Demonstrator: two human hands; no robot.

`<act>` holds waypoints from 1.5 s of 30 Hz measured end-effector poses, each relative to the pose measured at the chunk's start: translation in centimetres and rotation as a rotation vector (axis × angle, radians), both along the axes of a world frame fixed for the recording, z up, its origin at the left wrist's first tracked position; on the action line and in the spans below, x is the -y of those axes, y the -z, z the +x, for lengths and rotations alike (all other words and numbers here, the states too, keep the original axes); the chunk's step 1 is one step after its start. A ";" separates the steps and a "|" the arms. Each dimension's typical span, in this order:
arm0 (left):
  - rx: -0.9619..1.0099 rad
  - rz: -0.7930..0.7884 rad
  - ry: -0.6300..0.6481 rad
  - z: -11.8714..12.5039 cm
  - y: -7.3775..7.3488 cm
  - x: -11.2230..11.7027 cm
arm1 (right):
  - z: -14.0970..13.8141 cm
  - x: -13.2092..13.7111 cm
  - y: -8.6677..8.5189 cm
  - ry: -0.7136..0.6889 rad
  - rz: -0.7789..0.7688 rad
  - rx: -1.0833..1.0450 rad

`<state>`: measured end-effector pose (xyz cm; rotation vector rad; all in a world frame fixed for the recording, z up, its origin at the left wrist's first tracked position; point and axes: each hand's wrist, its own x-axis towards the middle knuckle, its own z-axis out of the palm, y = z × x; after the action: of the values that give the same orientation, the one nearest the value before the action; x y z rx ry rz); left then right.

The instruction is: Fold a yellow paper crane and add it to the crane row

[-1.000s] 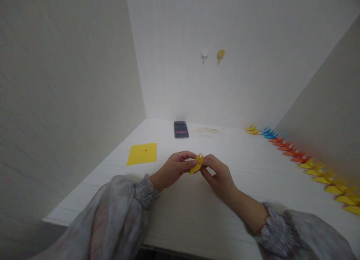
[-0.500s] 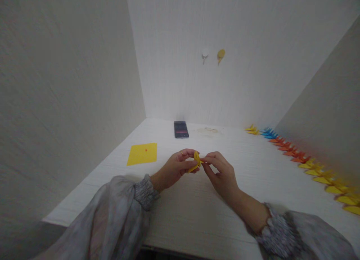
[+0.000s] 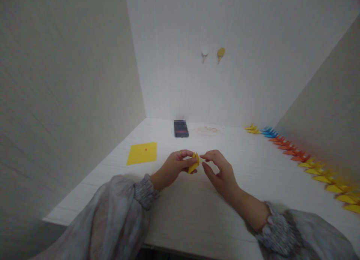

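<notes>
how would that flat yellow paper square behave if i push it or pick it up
The yellow paper square lies flat on the table, so it likely slides easily but is fiddly to lift. It looks thin: probably light and floppy, creasing like the folded yellow piece in the left hand.

The left arm (image 3: pixel 118 211) comes in from the lower left and the right arm (image 3: pixel 250 213) from the lower right - both in loose grey sleeves gathered at the wrist. The left hand (image 3: pixel 174 167) is turned palm inward, thumb and fingertips pinched together. The right hand (image 3: pixel 221 174) faces it, just beside it - 2 fingertips, thumb and forefinger, drawn close; whether they meet is unclear.
</notes>
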<state>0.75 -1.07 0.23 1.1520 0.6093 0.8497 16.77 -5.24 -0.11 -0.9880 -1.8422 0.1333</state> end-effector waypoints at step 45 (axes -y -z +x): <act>-0.278 0.206 -0.007 -0.2 0.4 -0.1 | -0.6 -0.6 -0.1 -0.009 -0.331 -0.165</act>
<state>0.59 -0.96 -0.20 1.4712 0.7664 0.7762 16.19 -4.69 -0.02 -1.1575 -1.7040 0.5239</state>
